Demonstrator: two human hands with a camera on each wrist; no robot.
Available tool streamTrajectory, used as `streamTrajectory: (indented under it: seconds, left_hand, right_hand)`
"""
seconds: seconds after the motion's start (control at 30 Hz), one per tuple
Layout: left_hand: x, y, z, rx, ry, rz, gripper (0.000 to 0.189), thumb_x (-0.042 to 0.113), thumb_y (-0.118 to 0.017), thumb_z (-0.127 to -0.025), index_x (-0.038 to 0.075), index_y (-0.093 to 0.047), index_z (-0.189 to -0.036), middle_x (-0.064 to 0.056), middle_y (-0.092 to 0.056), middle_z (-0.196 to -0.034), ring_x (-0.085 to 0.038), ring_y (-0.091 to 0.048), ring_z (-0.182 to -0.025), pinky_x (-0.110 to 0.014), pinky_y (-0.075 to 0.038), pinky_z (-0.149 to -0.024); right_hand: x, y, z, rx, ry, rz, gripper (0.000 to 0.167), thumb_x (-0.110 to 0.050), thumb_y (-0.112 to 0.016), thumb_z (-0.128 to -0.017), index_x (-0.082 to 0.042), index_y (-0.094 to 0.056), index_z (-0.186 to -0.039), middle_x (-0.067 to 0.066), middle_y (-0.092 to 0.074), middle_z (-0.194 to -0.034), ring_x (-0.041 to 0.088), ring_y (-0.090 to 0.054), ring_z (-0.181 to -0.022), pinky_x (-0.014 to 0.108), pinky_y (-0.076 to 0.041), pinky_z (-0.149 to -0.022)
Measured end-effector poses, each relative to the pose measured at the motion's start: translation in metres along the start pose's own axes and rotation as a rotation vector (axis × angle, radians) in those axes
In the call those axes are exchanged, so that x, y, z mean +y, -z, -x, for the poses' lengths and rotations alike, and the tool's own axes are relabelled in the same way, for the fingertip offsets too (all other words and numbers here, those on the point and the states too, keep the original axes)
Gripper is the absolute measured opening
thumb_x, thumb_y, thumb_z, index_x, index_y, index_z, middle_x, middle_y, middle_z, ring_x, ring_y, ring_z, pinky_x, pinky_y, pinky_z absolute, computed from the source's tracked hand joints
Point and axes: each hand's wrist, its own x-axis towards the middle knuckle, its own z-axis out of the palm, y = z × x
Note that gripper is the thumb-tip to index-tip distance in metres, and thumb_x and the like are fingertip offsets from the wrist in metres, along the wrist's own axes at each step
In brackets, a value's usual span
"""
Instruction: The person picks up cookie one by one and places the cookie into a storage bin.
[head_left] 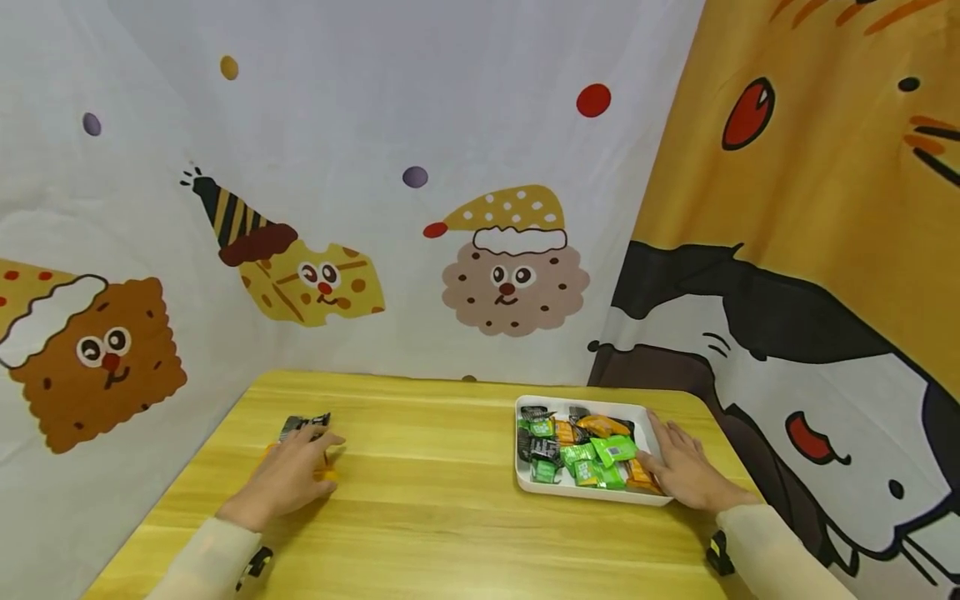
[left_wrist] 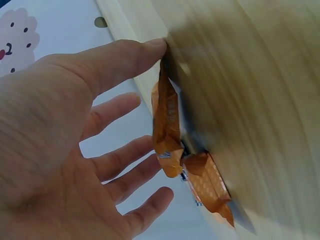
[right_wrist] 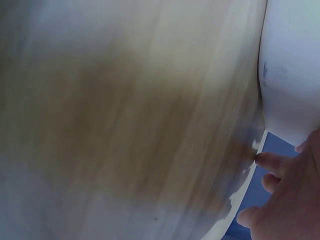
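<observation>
In the head view my left hand is over the table's left side, fingers spread, close above small wrapped snacks. A black packet lies beyond its fingers, and an orange packet shows partly beneath it. The left wrist view shows two orange packets on the wood, the thumb tip at the end of one; nothing is gripped. My right hand rests at the right end of a white tray, fingers extended along its side and thumb over the rim. Green, black and orange packets fill the tray.
The yellow wood-grain table stretches between both hands. Behind it hangs a white cloth printed with cartoon snacks. A cartoon-animal curtain borders the right side.
</observation>
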Motion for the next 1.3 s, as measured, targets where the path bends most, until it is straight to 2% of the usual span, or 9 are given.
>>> streamTrajectory:
  seconds: [0.2, 0.4, 0.5, 0.77, 0.97, 1.1, 1.3]
  left_hand:
    - [-0.0081, -0.0018, 0.0030, -0.006, 0.006, 0.018, 0.063, 0.027, -0.103, -0.090, 0.008, -0.078, -0.146, -0.028, -0.068, -0.154, -0.056, -0.069, -0.133, -0.077, -0.062, -0.101]
    - [-0.0094, -0.0047, 0.0046, 0.018, -0.010, 0.046, 0.054, 0.024, -0.104, -0.088, 0.008, -0.082, -0.136, -0.024, -0.071, -0.145, -0.050, -0.071, -0.129, -0.066, -0.067, -0.101]
    - [-0.0083, -0.0053, 0.0045, 0.023, -0.012, 0.046, 0.050, 0.025, -0.104, -0.089, 0.009, -0.084, -0.132, -0.021, -0.072, -0.141, -0.047, -0.072, -0.126, -0.064, -0.068, -0.100]
    - [-0.0079, -0.0061, 0.0043, 0.006, -0.008, 0.049, 0.050, 0.028, -0.103, -0.091, 0.008, -0.084, -0.133, -0.021, -0.071, -0.142, -0.045, -0.073, -0.124, -0.060, -0.069, -0.098]
    - [-0.0074, 0.0005, 0.0041, -0.032, -0.034, 0.054, 0.047, 0.024, -0.104, -0.089, 0.013, -0.084, -0.130, -0.018, -0.072, -0.143, -0.043, -0.073, -0.127, -0.062, -0.068, -0.102]
    - [-0.0079, 0.0023, 0.0028, -0.052, -0.046, 0.056, 0.043, 0.022, -0.104, -0.089, 0.014, -0.084, -0.126, -0.014, -0.074, -0.139, -0.039, -0.074, -0.123, -0.059, -0.069, -0.099]
    - [-0.0084, 0.0009, 0.0000, -0.049, -0.034, 0.065, 0.046, 0.023, -0.103, -0.090, 0.010, -0.085, -0.130, -0.015, -0.075, -0.138, -0.035, -0.076, -0.119, -0.053, -0.070, -0.096]
  right_hand:
    - [-0.0020, -0.0009, -0.0038, 0.008, -0.009, 0.035, 0.096, -0.058, -0.054, -0.121, -0.001, -0.012, -0.186, 0.048, -0.029, -0.181, 0.073, -0.021, -0.169, 0.096, -0.015, -0.130]
    - [-0.0032, -0.0019, -0.0037, 0.009, -0.017, 0.043, 0.096, -0.057, -0.055, -0.121, 0.000, -0.013, -0.185, 0.048, -0.029, -0.180, 0.073, -0.022, -0.168, 0.096, -0.015, -0.130]
    - [-0.0031, -0.0018, -0.0032, 0.011, -0.016, 0.037, 0.096, -0.057, -0.055, -0.121, 0.000, -0.013, -0.185, 0.049, -0.029, -0.180, 0.073, -0.021, -0.168, 0.096, -0.015, -0.130]
    - [-0.0021, -0.0019, -0.0026, 0.000, -0.019, 0.020, 0.097, -0.058, -0.055, -0.121, -0.001, -0.011, -0.186, 0.048, -0.028, -0.181, 0.074, -0.019, -0.168, 0.095, -0.014, -0.130]
    - [-0.0024, -0.0009, -0.0015, 0.007, -0.016, 0.016, 0.096, -0.057, -0.055, -0.121, -0.001, -0.011, -0.186, 0.047, -0.027, -0.182, 0.073, -0.019, -0.169, 0.095, -0.013, -0.131]
    - [-0.0021, -0.0014, -0.0008, 0.010, -0.017, 0.024, 0.096, -0.056, -0.056, -0.121, -0.001, -0.012, -0.186, 0.047, -0.028, -0.181, 0.073, -0.020, -0.169, 0.094, -0.014, -0.131]
    - [-0.0009, -0.0006, -0.0006, 0.012, -0.013, 0.016, 0.096, -0.057, -0.055, -0.121, -0.001, -0.012, -0.186, 0.047, -0.028, -0.182, 0.073, -0.019, -0.169, 0.095, -0.014, -0.130]
